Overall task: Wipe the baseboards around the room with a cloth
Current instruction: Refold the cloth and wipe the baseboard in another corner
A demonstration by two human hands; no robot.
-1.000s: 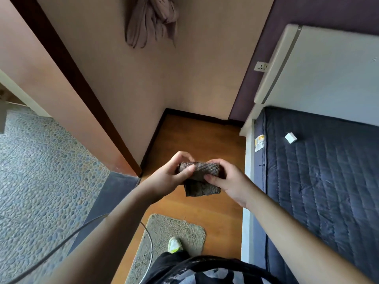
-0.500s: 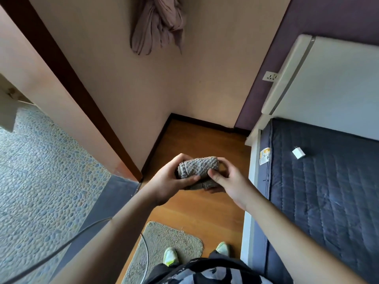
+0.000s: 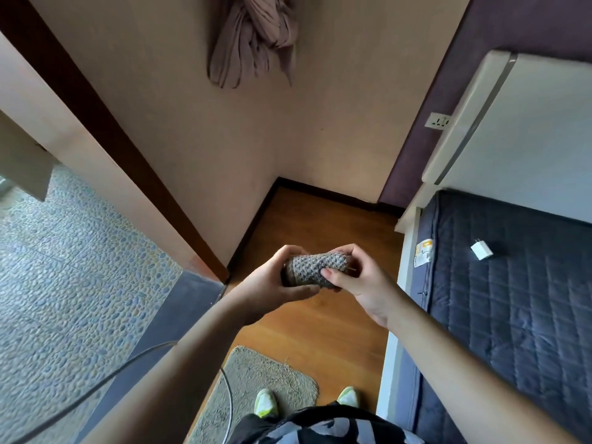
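1. The person is standing on the wooden floor (image 3: 320, 315) between a doorway on the left and a bed (image 3: 512, 299) on the right, holding the cloth (image 3: 312, 267) out in front at mid-height.
2. Both hands are gripping the cloth: the left hand (image 3: 272, 285) is curling round its left end from below, and the right hand (image 3: 355, 275) is pinching its right end with thumb and fingers.
3. The cloth is sitting bunched into a compact roll between the two hands, well above the floor and touching no wall.
4. Judging from this, the step in hand is preparing the cloth, folding or rolling it into a pad; no wiping is under way yet.
5. The dark baseboard (image 3: 333, 195) is running along the far wall and down the left wall (image 3: 253, 229) toward the doorway, meeting in the far corner.
6. The next move is probably calling for crouching or bending down, settling the cloth in one hand and pressing it against the nearest stretch of baseboard, likely the left one.
7. A mat (image 3: 256, 389) is lying near the feet on the left.
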